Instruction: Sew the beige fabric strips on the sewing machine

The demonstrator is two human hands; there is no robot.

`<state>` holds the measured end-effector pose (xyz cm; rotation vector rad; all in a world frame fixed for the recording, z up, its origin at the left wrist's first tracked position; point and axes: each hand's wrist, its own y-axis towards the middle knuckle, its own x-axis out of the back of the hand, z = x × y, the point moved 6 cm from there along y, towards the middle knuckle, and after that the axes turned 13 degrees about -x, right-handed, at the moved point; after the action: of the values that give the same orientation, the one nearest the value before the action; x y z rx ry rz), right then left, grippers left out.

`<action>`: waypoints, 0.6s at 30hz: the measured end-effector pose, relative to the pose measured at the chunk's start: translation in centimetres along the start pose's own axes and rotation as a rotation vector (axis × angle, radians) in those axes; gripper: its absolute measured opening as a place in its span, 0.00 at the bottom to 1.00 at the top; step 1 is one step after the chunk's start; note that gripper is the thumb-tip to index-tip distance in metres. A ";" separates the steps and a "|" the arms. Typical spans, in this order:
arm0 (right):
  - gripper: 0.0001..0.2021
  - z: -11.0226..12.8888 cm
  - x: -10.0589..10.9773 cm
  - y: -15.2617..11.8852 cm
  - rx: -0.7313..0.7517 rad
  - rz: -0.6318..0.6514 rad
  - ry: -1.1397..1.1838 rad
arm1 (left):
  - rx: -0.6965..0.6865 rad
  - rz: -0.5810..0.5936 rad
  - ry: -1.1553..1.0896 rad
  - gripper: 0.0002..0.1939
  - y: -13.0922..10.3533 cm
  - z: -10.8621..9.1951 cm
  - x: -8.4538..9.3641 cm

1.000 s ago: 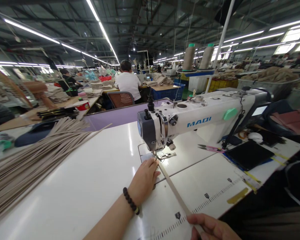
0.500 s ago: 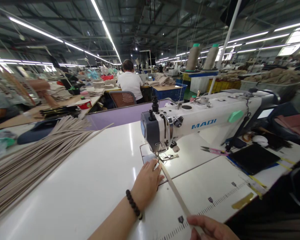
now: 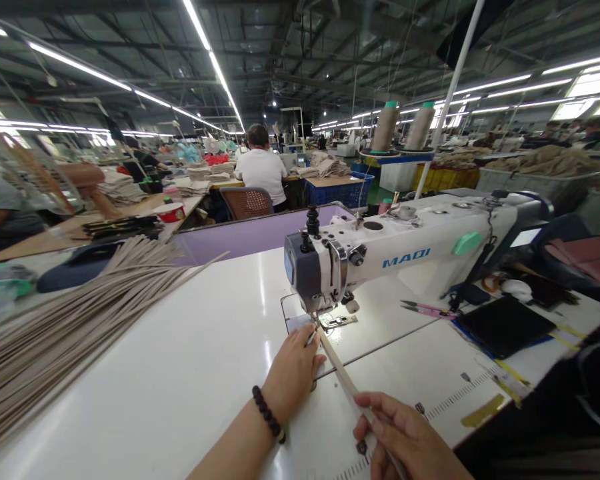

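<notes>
A narrow beige fabric strip (image 3: 341,368) runs from under the needle area of a white sewing machine (image 3: 410,253) toward me. My left hand (image 3: 295,363) lies on the machine bed just left of the needle. Its fingers are stretched forward, the thumb apart and close to the strip's edge; the fingertips' exact contact is hard to see. A dark bead bracelet (image 3: 267,413) circles that wrist. Nearer to me, my right hand (image 3: 405,433) is closed on the strip, pinching it between thumb and fingers. The strip's near end passes out of sight below this hand.
A large bundle of beige strips (image 3: 80,320) lies on the table's left. Pink-handled snips (image 3: 430,309) and a black pad (image 3: 507,317) lie to the right. Thread cones (image 3: 385,130) stand behind the machine. A person in a white shirt (image 3: 261,170) sits with their back to me.
My right hand has moved up and left along the strip, closer to the needle, and more of it shows. My left hand stays almost in place. The view has shifted slightly.
</notes>
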<state>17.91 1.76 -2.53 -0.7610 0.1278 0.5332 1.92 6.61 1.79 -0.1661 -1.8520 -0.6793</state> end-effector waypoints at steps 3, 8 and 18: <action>0.23 2.2 0.2 -0.5 0.111 -0.059 -0.272 | 0.055 0.015 -0.046 0.13 0.0 0.4 0.5; 0.20 10.2 6.8 -1.7 0.693 -0.690 -1.215 | 0.119 0.064 -0.063 0.11 1.1 4.0 2.1; 0.24 14.9 15.4 3.9 0.673 -0.904 -1.860 | 0.094 0.030 0.025 0.20 5.4 10.2 1.6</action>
<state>27.99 20.67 1.26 0.5568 -1.6125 0.1179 -4.72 16.08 2.91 -0.1231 -1.8499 -0.5695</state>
